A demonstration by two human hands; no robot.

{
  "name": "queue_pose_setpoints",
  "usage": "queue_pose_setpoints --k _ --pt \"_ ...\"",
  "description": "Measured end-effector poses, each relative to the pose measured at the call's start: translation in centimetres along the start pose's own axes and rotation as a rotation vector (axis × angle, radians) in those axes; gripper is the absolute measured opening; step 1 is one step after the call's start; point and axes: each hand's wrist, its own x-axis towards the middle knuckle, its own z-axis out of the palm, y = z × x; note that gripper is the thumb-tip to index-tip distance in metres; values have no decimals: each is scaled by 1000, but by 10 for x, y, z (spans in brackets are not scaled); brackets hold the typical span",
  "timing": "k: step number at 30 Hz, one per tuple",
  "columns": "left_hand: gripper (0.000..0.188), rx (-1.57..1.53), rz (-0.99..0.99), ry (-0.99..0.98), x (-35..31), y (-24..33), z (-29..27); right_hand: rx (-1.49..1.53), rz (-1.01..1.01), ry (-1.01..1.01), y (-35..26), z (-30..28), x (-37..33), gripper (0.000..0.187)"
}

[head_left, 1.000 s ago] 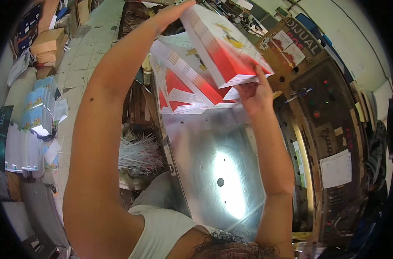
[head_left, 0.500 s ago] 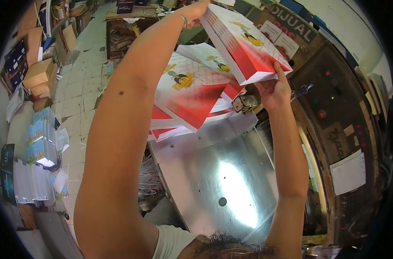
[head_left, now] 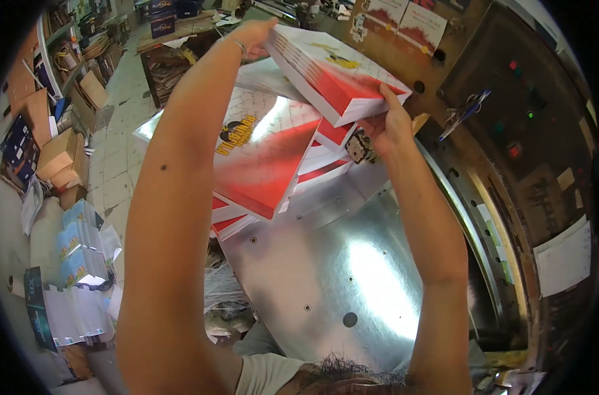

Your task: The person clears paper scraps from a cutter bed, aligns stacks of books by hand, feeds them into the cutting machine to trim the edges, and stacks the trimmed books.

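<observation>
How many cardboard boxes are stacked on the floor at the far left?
3 that I can make out: a large tilted box against the shelves, a box below it, and a smaller box under that one. More may be hidden behind the shelving and clutter.

You're looking at cardboard boxes (head_left: 55,155) sitting by the tiled floor (head_left: 125,178) on your left, paper bundles (head_left: 82,240) lying below them, and a control panel (head_left: 536,125) (small lights glowing) standing right.

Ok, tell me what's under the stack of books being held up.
Under the lifted stack of books, held by the left hand and right hand, more red-and-white books lie fanned on the shiny metal table. What lies beneath those is covered.
</observation>
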Motion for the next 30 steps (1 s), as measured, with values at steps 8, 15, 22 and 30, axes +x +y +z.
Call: queue_pose_setpoints --k 8,15,22,30 --pt "66 -10 32 -187 10 -3 1 -19 -38 -8 -4 -7 15 46" --pt "88 47 4 -120 10 -24 5 -112 -48 28 -6 -10 21 50" --pt "87 24 -39 -143 11 -36 -6 -41 -29 -24 1 -3 17 44" --pt "57 714 941 264 -136 29 0 13 -51 -45 2 -19 31 44"
